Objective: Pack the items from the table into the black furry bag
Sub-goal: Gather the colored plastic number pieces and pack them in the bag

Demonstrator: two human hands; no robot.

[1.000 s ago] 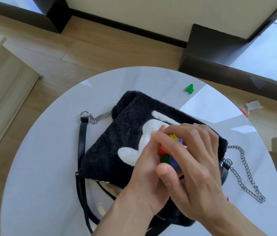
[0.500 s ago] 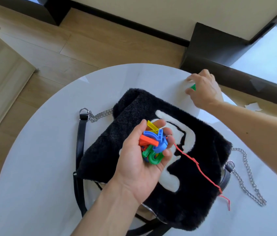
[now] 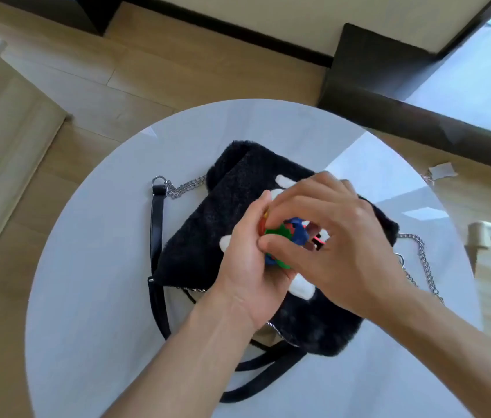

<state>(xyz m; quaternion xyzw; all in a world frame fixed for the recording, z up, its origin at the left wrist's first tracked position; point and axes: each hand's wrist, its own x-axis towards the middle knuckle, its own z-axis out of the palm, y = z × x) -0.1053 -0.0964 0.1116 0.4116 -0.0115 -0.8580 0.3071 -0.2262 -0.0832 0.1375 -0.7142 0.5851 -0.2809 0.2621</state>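
The right hand (image 3: 337, 236) has come back from the far edge of the table (image 3: 93, 267) to meet the left hand (image 3: 247, 267) above the black furry bag (image 3: 208, 236), which lies mid-table. Both hands curl their fingers round the coloured plastic pieces (image 3: 286, 233). The widest stretch of tabletop lies toward the left and near edges.

1. I am looking down on a round, glossy, pale grey table (image 3: 87, 267), with a bright patch of daylight (image 3: 374, 164) on its far right side.
2. Under it runs a light wooden plank floor (image 3: 177, 70).
3. Ahead of me a cream wall (image 3: 268, 10) meets the floor at a black skirting board (image 3: 238, 27).
4. To my right a dark pillar (image 3: 374, 55) and a dark low sill (image 3: 419, 128) frame a bright, bluish window (image 3: 479, 86).
5. To my left stands pale wooden furniture (image 3: 2, 131), only partly in view.
6. A scrap of white paper (image 3: 443, 170) lies on the floor beyond the table's right edge.
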